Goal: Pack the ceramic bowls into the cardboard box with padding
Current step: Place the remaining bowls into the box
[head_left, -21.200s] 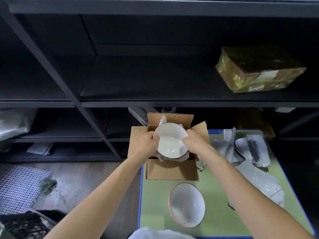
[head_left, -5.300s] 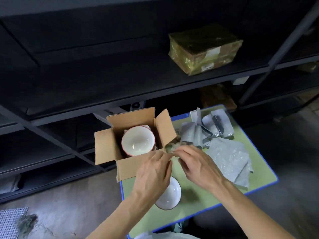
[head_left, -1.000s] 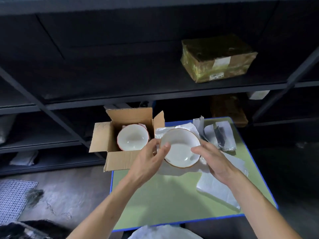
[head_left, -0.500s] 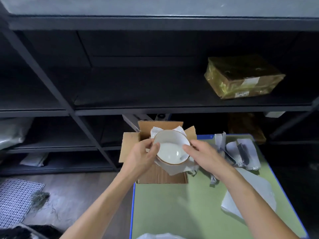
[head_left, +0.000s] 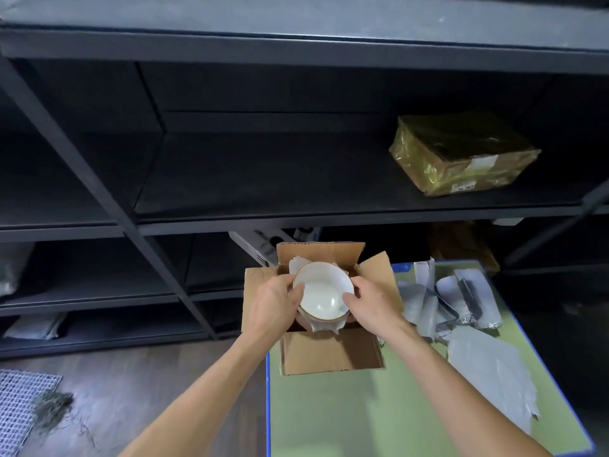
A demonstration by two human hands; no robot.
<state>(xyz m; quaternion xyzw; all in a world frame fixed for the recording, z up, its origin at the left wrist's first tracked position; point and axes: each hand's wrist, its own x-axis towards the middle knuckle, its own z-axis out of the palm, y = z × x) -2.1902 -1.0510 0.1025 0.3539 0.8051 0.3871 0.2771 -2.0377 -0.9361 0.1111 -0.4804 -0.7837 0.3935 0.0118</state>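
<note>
A white ceramic bowl [head_left: 323, 293] with a brown rim sits in the mouth of the open cardboard box [head_left: 329, 354], on a sheet of white padding paper [head_left: 296, 262] whose corners stick out around it. My left hand [head_left: 272, 305] grips the bowl's left rim, thumb inside. My right hand [head_left: 372, 301] holds the right rim the same way. The box stands at the far left corner of the green table [head_left: 346, 417], all its flaps open. Whatever lies under the bowl is hidden.
Several loose sheets of grey padding paper [head_left: 487, 364] lie on the right of the table, with crumpled pieces [head_left: 441, 298] behind them. Dark metal shelving [head_left: 296, 222] rises just beyond the box; a gold-wrapped parcel [head_left: 461, 153] rests on it. The floor drops away left of the table.
Both hands carried the bowl with its paper from the table over to the box and lowered it into the opening. The camera view shifted too.
</note>
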